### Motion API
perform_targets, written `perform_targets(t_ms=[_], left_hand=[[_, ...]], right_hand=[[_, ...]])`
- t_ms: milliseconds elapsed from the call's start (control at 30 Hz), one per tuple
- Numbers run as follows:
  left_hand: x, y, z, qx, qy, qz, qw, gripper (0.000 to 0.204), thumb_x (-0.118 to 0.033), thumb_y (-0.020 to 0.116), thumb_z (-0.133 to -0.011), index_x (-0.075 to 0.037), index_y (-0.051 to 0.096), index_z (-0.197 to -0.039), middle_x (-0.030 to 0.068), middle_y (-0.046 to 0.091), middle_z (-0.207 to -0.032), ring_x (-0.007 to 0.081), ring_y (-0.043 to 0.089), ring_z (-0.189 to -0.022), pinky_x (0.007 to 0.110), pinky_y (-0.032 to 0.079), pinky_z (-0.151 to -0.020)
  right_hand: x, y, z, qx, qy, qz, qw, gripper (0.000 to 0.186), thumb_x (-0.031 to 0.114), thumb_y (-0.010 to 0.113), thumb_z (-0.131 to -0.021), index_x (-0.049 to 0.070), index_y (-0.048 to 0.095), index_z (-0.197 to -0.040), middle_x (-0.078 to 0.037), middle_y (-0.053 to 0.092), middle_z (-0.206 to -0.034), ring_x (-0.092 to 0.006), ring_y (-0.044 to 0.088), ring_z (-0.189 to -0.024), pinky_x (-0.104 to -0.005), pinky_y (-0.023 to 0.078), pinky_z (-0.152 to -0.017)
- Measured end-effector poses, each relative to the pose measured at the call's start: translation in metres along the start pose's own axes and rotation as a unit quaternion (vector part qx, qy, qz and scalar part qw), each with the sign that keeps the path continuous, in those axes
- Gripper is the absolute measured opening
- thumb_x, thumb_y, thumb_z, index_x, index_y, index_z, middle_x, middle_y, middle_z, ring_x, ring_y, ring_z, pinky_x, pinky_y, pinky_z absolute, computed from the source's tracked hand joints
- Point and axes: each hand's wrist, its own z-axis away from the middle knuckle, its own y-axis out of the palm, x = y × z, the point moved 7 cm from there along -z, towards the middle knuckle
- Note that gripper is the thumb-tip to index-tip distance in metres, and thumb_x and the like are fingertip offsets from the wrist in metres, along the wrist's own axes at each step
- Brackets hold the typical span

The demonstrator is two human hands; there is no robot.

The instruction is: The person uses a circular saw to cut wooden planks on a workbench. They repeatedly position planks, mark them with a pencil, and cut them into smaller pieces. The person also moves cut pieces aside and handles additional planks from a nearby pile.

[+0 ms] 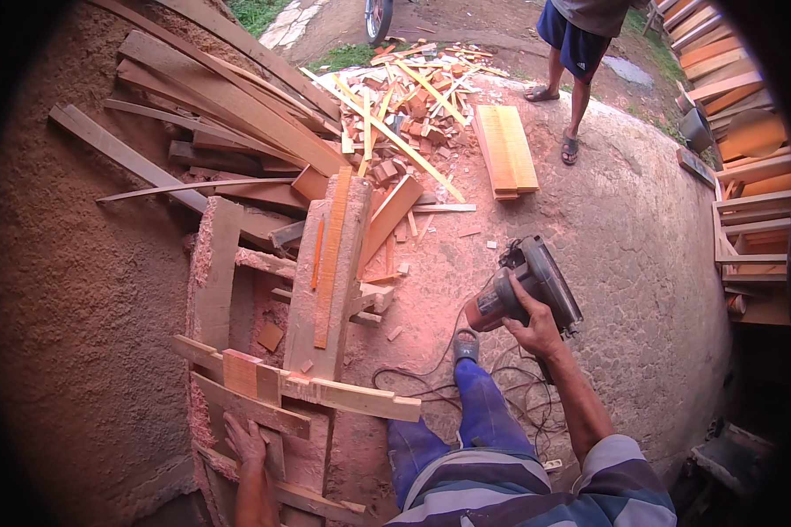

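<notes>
My right hand point(532, 323) grips a dark handheld circular saw point(540, 281) by its body, held in the air above the floor with its cord dangling. At the lower left, my left hand point(244, 439) rests with fingers apart against a short board point(281, 417) on a rough wooden work frame point(211, 290). Just above that hand, a notched light strip point(369, 397) lies across the frame with a small reddish block point(239, 373). A thick beam point(353, 224) runs away from me, with thin orange strips point(332, 290) lying along it.
Long planks point(237, 114) lean at the upper left, beside an offcut heap point(422, 123). A stack of boards point(505, 149) lies near another person's legs point(576, 105). Cables point(422, 378) run around my feet. Wooden frames point(756, 228) stand along the right, and a rough wall point(88, 334) bounds the left.
</notes>
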Motion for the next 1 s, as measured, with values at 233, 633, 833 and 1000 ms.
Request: perform_targets(t_ms=[233,633,833,1000], left_hand=[[-0.004,-0.011,0.003,0.038,-0.018,0.013,0.999,0.084,-0.041,0.047,-0.104,-0.004,0.003,-0.165,0.0266,0.022,-0.167,0.0422,0.022,-0.155,0.061,0.015,-0.124],[-0.013,-0.014,0.006,0.001,0.009,0.12,0.993,0.072,-0.02,0.045,-0.102,0.007,0.015,-0.161,0.0295,0.021,-0.166,0.0408,0.023,-0.155,0.045,0.019,-0.127],[-0.156,0.027,0.039,-0.063,0.08,0.13,0.986,0.071,-0.021,0.045,-0.102,0.007,0.015,-0.161,0.0295,0.022,-0.166,0.0408,0.023,-0.155,0.045,0.02,-0.127],[-0.263,0.076,0.062,-0.029,0.123,0.137,0.982,0.071,-0.021,0.045,-0.103,0.007,0.016,-0.161,0.0296,0.022,-0.166,0.0409,0.023,-0.155,0.046,0.02,-0.127]], right_hand=[[-0.074,0.044,-0.038,0.13,-0.068,0.161,0.976,0.079,-0.001,0.068,-0.078,0.005,0.042,-0.152,-0.032,0.057,-0.127,-0.0482,0.063,-0.111,-0.0498,0.052,-0.095],[-0.252,0.101,-0.097,0.386,0.108,0.405,0.822,0.067,0.009,0.063,-0.078,0.006,0.041,-0.141,-0.024,0.068,-0.12,-0.0382,0.067,-0.112,-0.0564,0.049,-0.093],[-0.341,0.137,-0.109,0.379,0.113,0.434,0.809,0.061,0.008,0.064,-0.082,0.002,0.043,-0.14,-0.025,0.071,-0.118,-0.0378,0.073,-0.102,-0.0497,0.059,-0.084],[-0.417,0.176,-0.118,0.399,0.172,0.409,0.803,0.066,0.009,0.062,-0.085,0.0,0.038,-0.145,-0.027,0.07,-0.12,-0.0388,0.073,-0.102,-0.0488,0.059,-0.085]])
